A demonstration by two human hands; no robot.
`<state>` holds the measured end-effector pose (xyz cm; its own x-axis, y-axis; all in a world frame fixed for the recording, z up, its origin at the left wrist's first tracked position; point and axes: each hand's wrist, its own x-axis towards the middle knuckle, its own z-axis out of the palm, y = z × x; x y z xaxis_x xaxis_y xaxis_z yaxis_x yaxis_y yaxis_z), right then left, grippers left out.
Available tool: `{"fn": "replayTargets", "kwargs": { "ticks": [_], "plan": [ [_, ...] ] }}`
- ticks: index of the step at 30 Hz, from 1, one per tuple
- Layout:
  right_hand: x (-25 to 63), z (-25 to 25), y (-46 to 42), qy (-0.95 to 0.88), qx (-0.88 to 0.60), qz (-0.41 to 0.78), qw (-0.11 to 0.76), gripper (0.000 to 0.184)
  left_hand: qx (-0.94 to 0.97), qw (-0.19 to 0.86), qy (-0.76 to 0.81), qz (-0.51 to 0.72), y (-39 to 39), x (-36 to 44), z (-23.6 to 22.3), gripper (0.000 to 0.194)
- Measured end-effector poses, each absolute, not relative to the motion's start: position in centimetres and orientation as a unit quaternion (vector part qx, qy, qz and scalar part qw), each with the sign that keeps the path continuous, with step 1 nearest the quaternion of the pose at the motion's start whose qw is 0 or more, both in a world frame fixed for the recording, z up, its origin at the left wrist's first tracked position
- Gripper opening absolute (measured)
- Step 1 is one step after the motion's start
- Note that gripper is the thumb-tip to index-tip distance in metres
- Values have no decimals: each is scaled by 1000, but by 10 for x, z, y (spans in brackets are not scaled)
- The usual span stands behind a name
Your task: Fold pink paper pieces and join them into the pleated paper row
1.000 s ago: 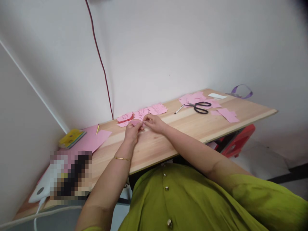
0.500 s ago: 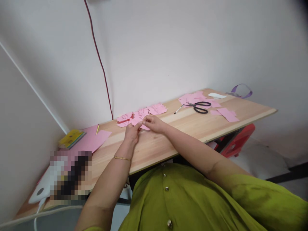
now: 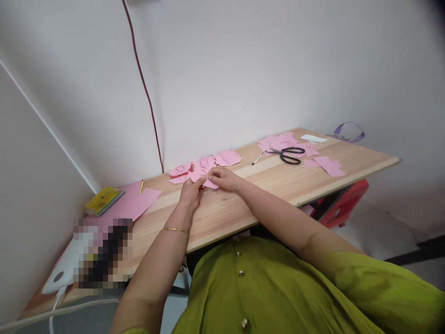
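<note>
A small piece of pink paper (image 3: 211,184) is pinched between my two hands, close above the wooden table. My left hand (image 3: 190,192) is closed on its left side, thumb toward the middle. On the other side the fingers of my right hand (image 3: 223,179) are closed at the paper's upper edge. Part of the sheet is hidden by my fingers. Just behind my hands lie pink paper pieces with jagged edges: one with a red strip (image 3: 179,176), a crumpled middle one (image 3: 204,164) and a right-hand one (image 3: 227,157).
Black-handled scissors (image 3: 290,155) and a pen (image 3: 259,157) lie by pink scraps (image 3: 278,140) at the right. More pink pieces (image 3: 328,165) are nearer the edge. Left are pink sheets (image 3: 139,204), a yellow pack (image 3: 103,199) and a white device (image 3: 59,273) with a cable.
The pink paper between my hands has turned, so more of it shows below my right fingers. My right hand has shifted slightly down and to the right; the left has barely moved.
</note>
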<state>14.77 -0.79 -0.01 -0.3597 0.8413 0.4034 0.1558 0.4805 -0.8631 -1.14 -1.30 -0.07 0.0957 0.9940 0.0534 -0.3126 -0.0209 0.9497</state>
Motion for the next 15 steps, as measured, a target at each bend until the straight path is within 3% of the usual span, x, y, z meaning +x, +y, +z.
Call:
{"fn": "replayTargets", "kwargs": {
  "ticks": [15],
  "plan": [
    [148,4,-12,-730,-333,402,441,21,471,547,405,560,-8,-14,-6,27]
  ]
}}
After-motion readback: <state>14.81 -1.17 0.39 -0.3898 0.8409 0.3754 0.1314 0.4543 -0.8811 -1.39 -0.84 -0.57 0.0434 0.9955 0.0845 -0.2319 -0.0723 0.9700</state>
